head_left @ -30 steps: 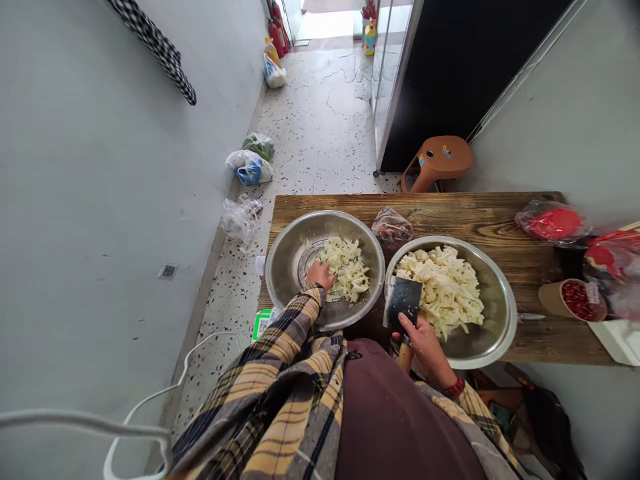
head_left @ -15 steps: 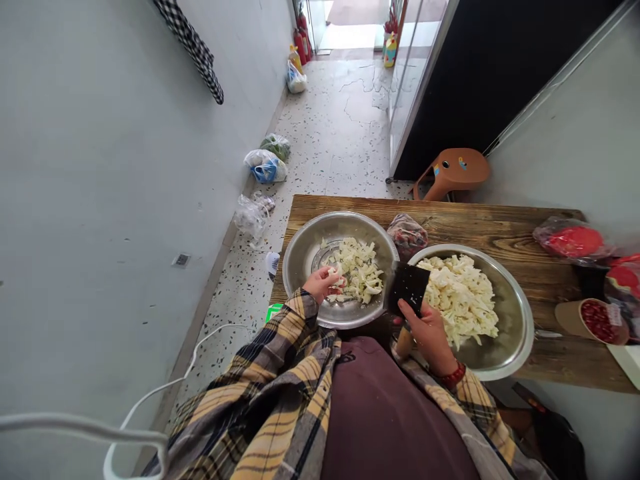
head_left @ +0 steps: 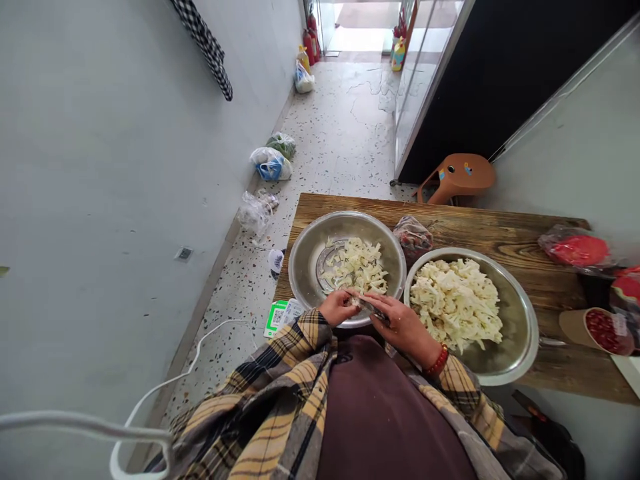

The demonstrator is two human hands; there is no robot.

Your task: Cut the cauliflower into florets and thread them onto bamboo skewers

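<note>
1. Both hands have come together at the near rim of the left bowl (head_left: 300,263). Half a second ago the left hand (head_left: 336,309) was in among the cut pieces and the right hand (head_left: 406,327) held the cleaver (head_left: 374,309) upright between the two bowls. The blade now lies nearly flat and shows edge-on.
2. The left hand's fingers are closed, pinching a small cauliflower piece (head_left: 356,302) against the blade. It sits just below centre frame, right over the bowl's near edge, so whatever comes off would likely drop inside.
3. The right hand's fingers are curled around the cleaver close to the blade. That looks like a short grip suited to fine control.
4. Cut pieces (head_left: 357,265) are heaped in the left bowl. Whole florets (head_left: 457,303) fill the right bowl (head_left: 525,350), right of centre. The two bowls almost touch on the wooden table (head_left: 480,230), so both are within easy reach.
5. A small plastic bag (head_left: 413,235) lies behind the gap between the bowls. A paper cup (head_left: 595,330) of red bits and some red bags (head_left: 575,248) stand at the right edge, well apart from the hands.
6. An orange stool (head_left: 457,175) stands beyond the table.
</note>
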